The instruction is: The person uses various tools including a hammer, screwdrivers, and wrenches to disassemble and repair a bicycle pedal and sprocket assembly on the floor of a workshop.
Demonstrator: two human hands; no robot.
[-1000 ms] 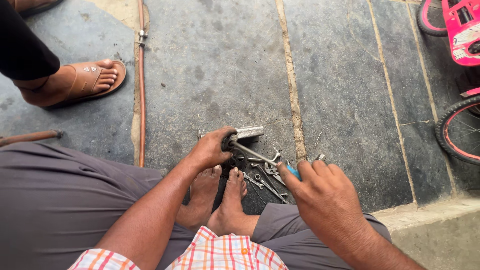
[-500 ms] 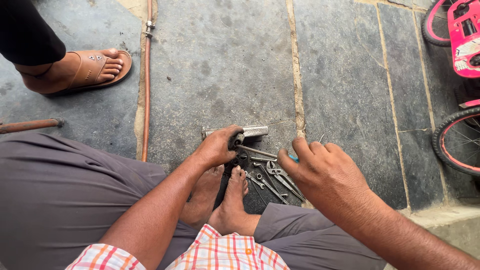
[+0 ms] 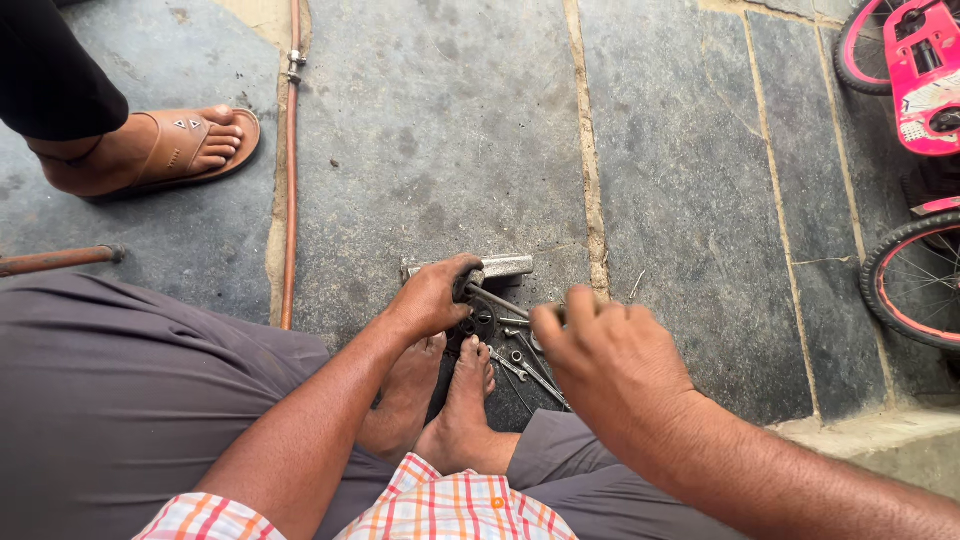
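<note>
Left hand (image 3: 432,298) curled down over the near end of a short metal bar (image 3: 500,267), fingers pressed around a dark part just below it. Bar lying flat on the stone floor (image 3: 690,200), long axis running left to right, just beyond the bare feet (image 3: 440,390). Right hand (image 3: 610,360) hovering to the right of the bar, fingers bunched; cannot tell whether anything is pinched in them. Loose spanners (image 3: 515,360) scattered just below the bar, between the feet and the right hand, mostly slanting down to the right. Nearer to the bar: the left hand, already touching. Well left of the bar, a thin pipe (image 3: 291,160) and another person's sandalled foot (image 3: 180,145); far right, a pink bicycle (image 3: 915,70).
</note>
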